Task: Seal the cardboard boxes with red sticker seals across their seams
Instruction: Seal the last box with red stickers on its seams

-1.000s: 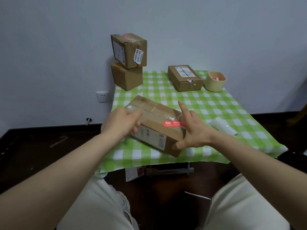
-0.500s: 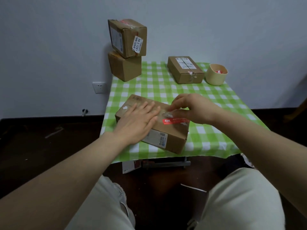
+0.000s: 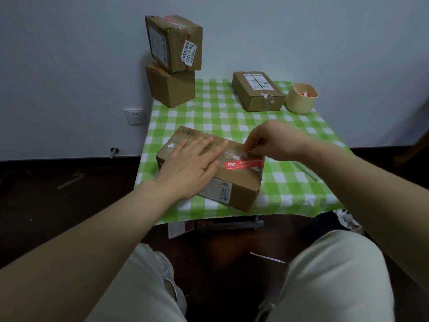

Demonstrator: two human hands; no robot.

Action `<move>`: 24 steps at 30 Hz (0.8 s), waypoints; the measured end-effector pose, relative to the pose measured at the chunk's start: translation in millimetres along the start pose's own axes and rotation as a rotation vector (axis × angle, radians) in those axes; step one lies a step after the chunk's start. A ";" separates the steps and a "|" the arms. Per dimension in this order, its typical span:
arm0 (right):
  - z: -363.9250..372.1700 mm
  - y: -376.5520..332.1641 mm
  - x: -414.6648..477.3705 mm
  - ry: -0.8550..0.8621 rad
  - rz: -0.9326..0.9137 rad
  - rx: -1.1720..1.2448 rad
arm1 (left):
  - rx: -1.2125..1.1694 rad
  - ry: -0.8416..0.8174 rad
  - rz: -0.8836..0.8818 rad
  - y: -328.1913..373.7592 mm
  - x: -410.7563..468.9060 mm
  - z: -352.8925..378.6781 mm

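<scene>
My left hand (image 3: 192,168) lay flat on top of the near box (image 3: 236,189), fingers straight and pressing it down onto the green checked tablecloth (image 3: 220,117) at the near middle of the table. My right hand (image 3: 271,140) was curled over the box's far right end, fingertips down on the lid just beyond the red seal (image 3: 243,164); whether they pinched anything or only rubbed at the old tape there, I could not tell. The seal lay across the right part of the lid, looking stuck flat. I judged this the finishing step on this box: smoothing the seal so that it held over the seam. The next move called for a firm press along its length, then a fresh seal from the beige cup (image 3: 300,103) at the far right for the flat box (image 3: 257,94) beside it.
</scene>
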State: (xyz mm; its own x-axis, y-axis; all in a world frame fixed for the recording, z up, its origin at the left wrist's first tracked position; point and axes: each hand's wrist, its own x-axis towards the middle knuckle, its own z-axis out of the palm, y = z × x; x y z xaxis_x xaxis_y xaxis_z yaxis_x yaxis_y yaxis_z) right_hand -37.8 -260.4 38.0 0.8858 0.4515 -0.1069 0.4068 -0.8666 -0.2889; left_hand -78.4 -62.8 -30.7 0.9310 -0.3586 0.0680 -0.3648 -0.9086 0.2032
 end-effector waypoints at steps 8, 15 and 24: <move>-6.6 21.8 -13.4 -0.054 0.047 0.072 | 0.061 -0.104 0.074 14.3 10.7 2.9; -4.7 17.8 -12.8 -0.085 0.033 0.050 | 0.022 -0.182 0.076 12.6 14.7 -2.0; -5.9 14.5 -7.9 -0.096 0.041 -0.033 | -0.100 -0.193 0.063 13.4 16.4 -5.8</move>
State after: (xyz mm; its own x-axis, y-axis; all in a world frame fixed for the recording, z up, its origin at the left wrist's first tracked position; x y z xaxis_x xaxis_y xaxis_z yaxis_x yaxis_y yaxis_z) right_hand -37.6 -277.8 40.4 0.8774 0.4320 -0.2087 0.3788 -0.8908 -0.2511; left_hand -68.0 -79.6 -21.2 0.8835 -0.4570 -0.1028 -0.4102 -0.8608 0.3012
